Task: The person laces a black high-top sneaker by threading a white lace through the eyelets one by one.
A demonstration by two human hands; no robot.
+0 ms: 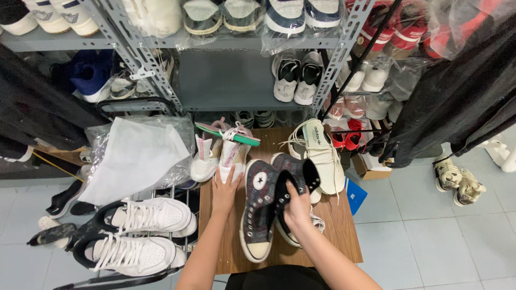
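The right hand (297, 207) has its grip closed around the collar of a dark high-top sneaker (293, 185) lifted just above the wooden bench (344, 236), beside its mate (259, 212), which lies flat on the bench. The left hand (226, 190) rests open, fingers spread, on the heel of a white and pink sneaker (230, 156) at the bench's far edge, holding nothing. A cream sneaker (320, 153) lies to the right, and white sneakers (145, 233) sit on a rack to the left.
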